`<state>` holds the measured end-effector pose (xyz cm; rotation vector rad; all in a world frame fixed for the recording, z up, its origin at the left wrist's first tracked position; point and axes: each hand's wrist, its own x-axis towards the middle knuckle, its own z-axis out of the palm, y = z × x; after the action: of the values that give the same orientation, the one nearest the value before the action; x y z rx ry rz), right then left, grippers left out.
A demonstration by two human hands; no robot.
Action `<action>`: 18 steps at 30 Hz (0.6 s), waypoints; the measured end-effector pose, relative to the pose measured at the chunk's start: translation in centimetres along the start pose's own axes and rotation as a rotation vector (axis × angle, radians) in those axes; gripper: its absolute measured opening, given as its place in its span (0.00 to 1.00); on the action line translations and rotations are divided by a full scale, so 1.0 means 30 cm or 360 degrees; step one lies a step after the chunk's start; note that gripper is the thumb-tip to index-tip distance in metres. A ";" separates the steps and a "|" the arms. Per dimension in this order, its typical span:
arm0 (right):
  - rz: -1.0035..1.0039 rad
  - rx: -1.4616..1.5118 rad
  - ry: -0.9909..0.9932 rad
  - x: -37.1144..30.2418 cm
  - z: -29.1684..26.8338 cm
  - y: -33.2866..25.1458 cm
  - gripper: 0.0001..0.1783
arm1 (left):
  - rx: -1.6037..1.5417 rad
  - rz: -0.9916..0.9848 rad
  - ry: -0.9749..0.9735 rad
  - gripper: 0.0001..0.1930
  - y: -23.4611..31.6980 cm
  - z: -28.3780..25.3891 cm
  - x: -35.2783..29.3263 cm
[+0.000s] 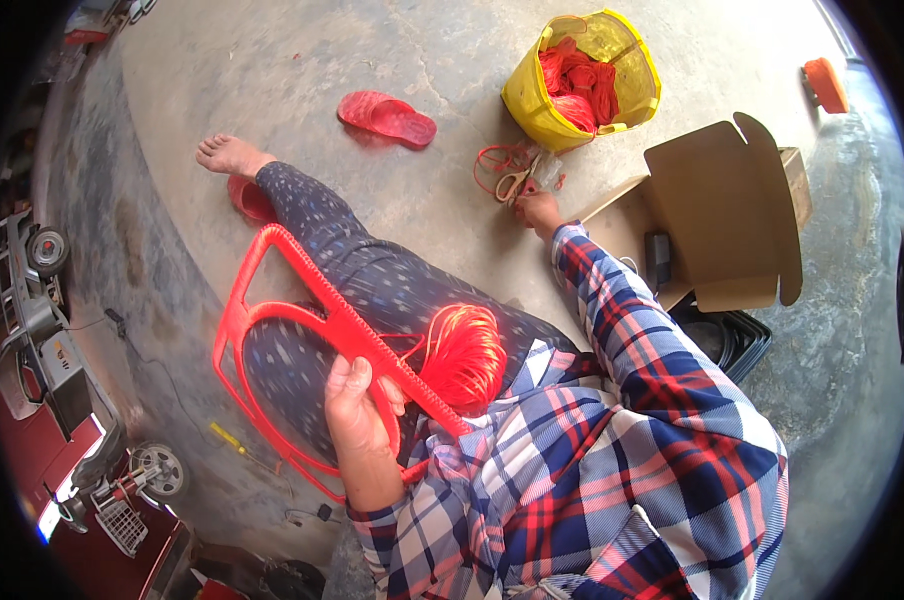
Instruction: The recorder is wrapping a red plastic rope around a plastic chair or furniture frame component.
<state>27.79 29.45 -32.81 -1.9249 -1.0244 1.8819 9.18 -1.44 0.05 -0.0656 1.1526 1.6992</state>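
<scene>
Plaid shirt [572,480] closest, across my lap. Red frame [352,335] props there, left hand [360,425] curled round an inner bar; best braced against the thigh while I reach. Cord bundle [464,355] lies beside its toothed edge; slack strand would snag less. Right hand [539,212] down at the scissors [513,187]; cannot tell whether its fingers pinch them. Loops first, blades away. Bare floor [462,90] leaves room leftward. Cardboard box [717,190] crowds my right sleeve; yellow basket [530,100] stands just beyond, so lift, not push.
</scene>
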 end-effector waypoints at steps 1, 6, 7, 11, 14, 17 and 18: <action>0.0028 -0.0174 0.0003 -0.013 0.047 -0.003 0.07 | 0.0021 0.0018 0.0039 0.15 -0.005 -0.005 -0.009; -0.0952 -0.1720 -0.0040 0.143 -0.155 0.076 0.12 | -0.0033 -0.0072 0.0079 0.15 0.005 0.057 0.008; -0.0727 -0.1303 0.0079 0.087 -0.058 0.053 0.13 | -0.0030 -0.0036 0.0139 0.15 0.011 0.039 -0.010; -0.0298 -0.1227 0.0408 0.060 -0.058 0.030 0.17 | -0.0043 -0.0033 0.0133 0.15 0.011 0.055 -0.005; -0.0198 -0.1023 0.0208 -0.044 -0.017 -0.026 0.15 | -0.0038 0.0004 0.0164 0.14 0.004 0.031 0.000; -0.0317 -0.0903 0.0292 -0.124 -0.071 -0.044 0.12 | -0.0094 -0.0021 0.0124 0.12 0.026 0.020 -0.019; -0.0367 -0.0691 0.0316 -0.144 -0.054 -0.015 0.12 | -0.0039 -0.0042 0.0173 0.11 0.017 0.038 -0.023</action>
<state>29.57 27.47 -29.01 -2.0516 -1.6101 1.3951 9.63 -1.13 1.37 -0.1898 1.2057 1.7037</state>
